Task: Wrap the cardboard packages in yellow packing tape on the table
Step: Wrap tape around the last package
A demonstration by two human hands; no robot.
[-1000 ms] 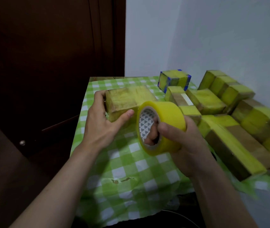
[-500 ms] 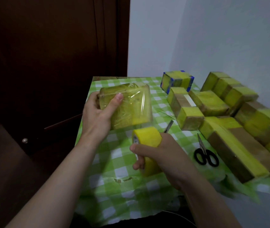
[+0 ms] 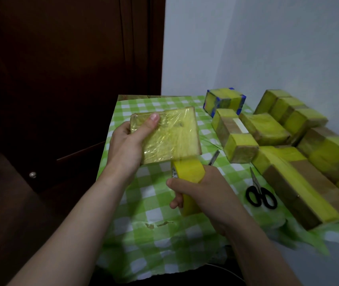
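Observation:
My left hand (image 3: 127, 145) grips a flat cardboard package (image 3: 170, 135) covered in shiny yellow tape, tilted up above the table with its broad face towards me; the thumb lies across its top left corner. Just below its near edge, my right hand (image 3: 201, 195) holds the yellow tape roll (image 3: 187, 176), fingers hooked through the core. A strip of tape seems to run from the roll up to the package's lower edge.
The table carries a green checked cloth (image 3: 144, 203), torn near the front. Black scissors (image 3: 259, 193) lie right of the roll. Several taped cardboard packages (image 3: 236, 141) crowd the right side, one with blue edges (image 3: 224, 100). A dark door (image 3: 61, 79) stands left.
The roll went from raised beside the package down to below its near edge. My left hand tipped the package up, turning its broad taped face towards me.

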